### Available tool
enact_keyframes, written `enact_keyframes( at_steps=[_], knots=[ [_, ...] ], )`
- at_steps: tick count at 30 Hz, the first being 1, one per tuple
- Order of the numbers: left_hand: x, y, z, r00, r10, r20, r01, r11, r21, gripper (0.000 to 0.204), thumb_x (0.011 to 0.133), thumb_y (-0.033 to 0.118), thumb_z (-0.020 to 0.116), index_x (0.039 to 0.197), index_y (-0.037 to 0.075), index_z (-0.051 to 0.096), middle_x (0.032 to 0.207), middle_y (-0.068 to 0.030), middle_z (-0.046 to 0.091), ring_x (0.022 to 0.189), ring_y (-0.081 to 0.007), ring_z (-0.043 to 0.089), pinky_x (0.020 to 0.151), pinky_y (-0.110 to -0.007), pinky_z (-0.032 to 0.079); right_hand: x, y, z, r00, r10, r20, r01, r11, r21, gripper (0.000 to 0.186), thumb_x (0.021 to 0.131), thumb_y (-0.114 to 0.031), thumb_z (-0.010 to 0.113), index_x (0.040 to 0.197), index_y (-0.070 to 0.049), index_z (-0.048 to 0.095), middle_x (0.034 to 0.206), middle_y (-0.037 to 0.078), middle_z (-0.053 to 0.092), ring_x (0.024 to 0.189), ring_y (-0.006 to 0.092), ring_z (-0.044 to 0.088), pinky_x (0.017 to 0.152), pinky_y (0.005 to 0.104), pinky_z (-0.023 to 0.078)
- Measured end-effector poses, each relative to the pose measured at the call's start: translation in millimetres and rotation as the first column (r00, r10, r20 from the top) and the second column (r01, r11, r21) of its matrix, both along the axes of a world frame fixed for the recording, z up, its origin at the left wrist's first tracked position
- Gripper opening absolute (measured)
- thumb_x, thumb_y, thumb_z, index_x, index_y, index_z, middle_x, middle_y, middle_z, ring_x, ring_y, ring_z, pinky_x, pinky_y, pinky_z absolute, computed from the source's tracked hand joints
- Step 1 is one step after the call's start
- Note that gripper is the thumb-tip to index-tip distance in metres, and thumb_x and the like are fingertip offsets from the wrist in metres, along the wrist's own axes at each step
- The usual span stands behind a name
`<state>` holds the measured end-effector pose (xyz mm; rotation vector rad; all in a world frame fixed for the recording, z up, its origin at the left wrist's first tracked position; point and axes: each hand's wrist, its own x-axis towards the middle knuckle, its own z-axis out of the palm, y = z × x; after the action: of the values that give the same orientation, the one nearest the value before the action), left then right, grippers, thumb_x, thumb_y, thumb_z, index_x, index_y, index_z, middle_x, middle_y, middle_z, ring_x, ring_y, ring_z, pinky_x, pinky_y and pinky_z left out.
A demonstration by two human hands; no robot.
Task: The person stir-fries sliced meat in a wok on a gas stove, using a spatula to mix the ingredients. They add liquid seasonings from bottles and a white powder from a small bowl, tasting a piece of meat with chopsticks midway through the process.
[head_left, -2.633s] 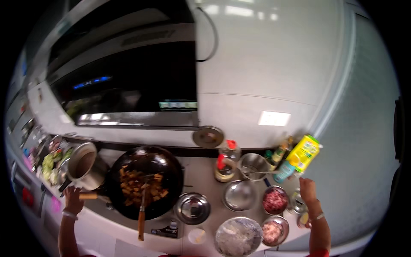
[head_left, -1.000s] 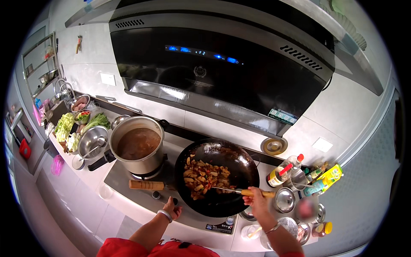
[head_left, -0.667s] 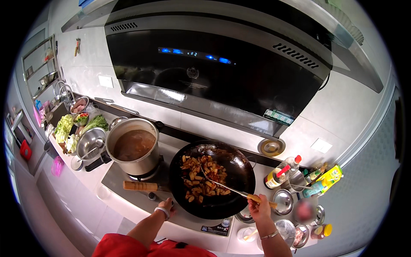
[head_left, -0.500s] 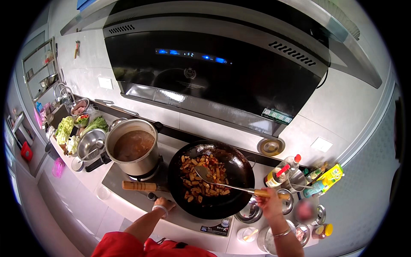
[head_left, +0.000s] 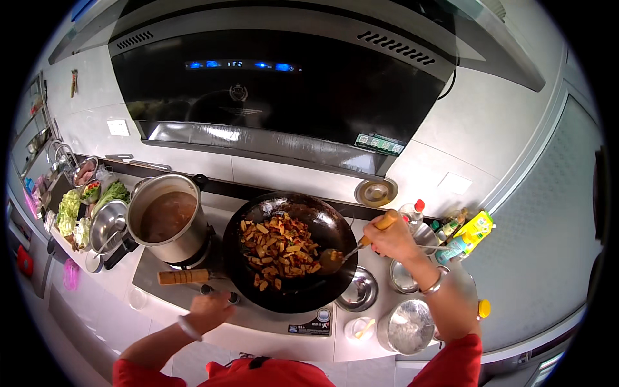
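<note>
My right hand (head_left: 393, 238) is closed round the wooden handle (head_left: 387, 220) of a metal wok spatula (head_left: 333, 260). The spatula's blade rests inside the black wok (head_left: 293, 302), at the right side of the food. Browned sliced pieces (head_left: 274, 248) with red bits lie heaped over the wok's left and middle. My left hand (head_left: 211, 309) is at the stove's front edge, fingers loosely bent, right beside the left stove knob (head_left: 206, 289) and the right stove knob (head_left: 233, 297). Its fingertips are partly hidden, but neither knob appears gripped. The wok's wooden handle (head_left: 184, 277) points left.
A tall steel pot (head_left: 140, 222) of brown broth stands left of the wok. Beyond it are a steel bowl (head_left: 108, 226) and lettuce (head_left: 69, 213). On the right are metal bowls (head_left: 356, 290), a steel pot (head_left: 406, 327) and a yellow packet (head_left: 475, 233). A range hood (head_left: 277, 97) hangs above.
My right hand has lifted and drawn the spatula rightward, from the middle of the food to its right edge. My left hand has shifted left, uncovering the right knob. The whole view has shifted.
</note>
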<state>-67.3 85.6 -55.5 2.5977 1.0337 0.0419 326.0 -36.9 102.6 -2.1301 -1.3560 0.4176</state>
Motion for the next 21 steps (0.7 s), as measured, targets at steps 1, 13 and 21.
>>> enact_keyframes(
  at_steps=[1,13,21],
  knots=[
    [-9.6,6.6,24.2,0.992,-0.112,0.052,0.098,0.972,0.214,0.039,0.07,0.035,0.072,0.093,0.007,0.059,0.085,-0.0123,0.062,0.085,-0.0331,0.061,0.073,-0.042,0.048,-2.6,1.0,-17.3,0.979,-0.123,-0.163,0.134,0.989,0.057,0.021,0.079,-0.023,0.061,0.074,-0.003,0.062,0.066,0.01,0.064,0.056,0.0189,0.063,0.053,0.0301,0.052],
    [-56.3,115.6,90.0,0.868,-0.22,-0.445,0.171,0.974,-0.148,0.036,0.07,0.028,0.066,0.094,0.002,0.061,0.074,-0.0166,0.065,0.072,-0.03,0.065,0.067,-0.043,0.05,-96.0,11.0,-21.1,0.936,0.323,0.141,-0.352,0.837,0.419,0.015,0.074,-0.009,0.069,0.088,-0.008,0.065,0.079,0.011,0.066,0.071,0.0288,0.064,0.063,0.0335,0.052],
    [-49.1,113.2,100.3,0.909,-0.212,-0.36,0.044,0.906,-0.42,0.032,0.07,0.023,0.059,0.092,0.0,0.059,0.067,-0.0125,0.063,0.056,-0.0237,0.062,0.052,-0.034,0.049,-87.2,27.9,-84.6,0.574,0.425,0.7,-0.628,0.777,0.044,0.025,0.068,-0.013,0.069,0.091,-0.014,0.058,0.079,0.005,0.044,0.075,0.0217,0.05,0.064,0.0293,0.047]
  ],
)
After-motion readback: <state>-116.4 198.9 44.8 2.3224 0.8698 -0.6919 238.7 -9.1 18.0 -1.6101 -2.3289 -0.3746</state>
